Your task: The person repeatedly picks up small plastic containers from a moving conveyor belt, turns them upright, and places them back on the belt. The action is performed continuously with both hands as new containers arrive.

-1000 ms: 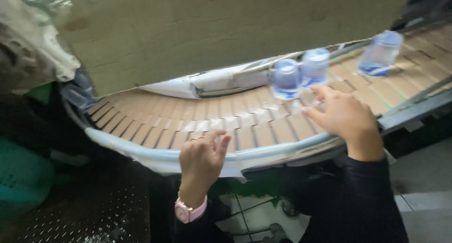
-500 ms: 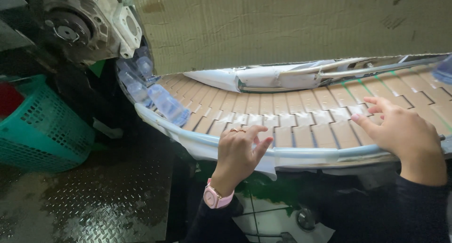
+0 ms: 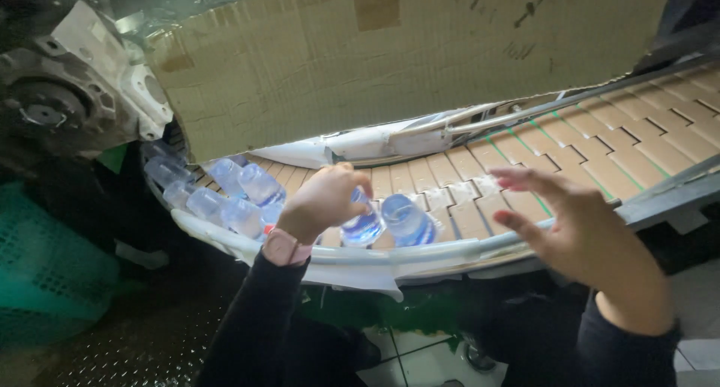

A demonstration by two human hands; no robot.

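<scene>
Right hand (image 3: 581, 233): nearest item, at 4 o'clock of the view, dark sleeve; palm spread, fingers apart, holding nothing, hovering over the conveyor's outer edge.

Left hand (image 3: 324, 201): centre, dark sleeve, pink wristband (image 3: 283, 246); fingers curled around a clear plastic bottle (image 3: 361, 223) with blue label, which lies on the belt just inside the rail.

White guide rail (image 3: 420, 253): curved, running along the near edge of the belt from 9 to 3 o'clock.

Second clear bottle (image 3: 409, 219): tipped on its side, just beside the held bottle at its 3 o'clock.

Cluster of clear bottles (image 3: 225, 196): lying crowded at 9 o'clock of the left hand, against the rail.

Tan slat conveyor belt (image 3: 615, 151): curves away toward 2 o'clock.

Green plastic basket (image 3: 45, 274): at 8 o'clock, on the floor.

Grey motor housing (image 3: 67, 87): at 10 o'clock.

Cardboard sheet (image 3: 405, 53): farthest, standing across 12 o'clock behind the belt.
</scene>
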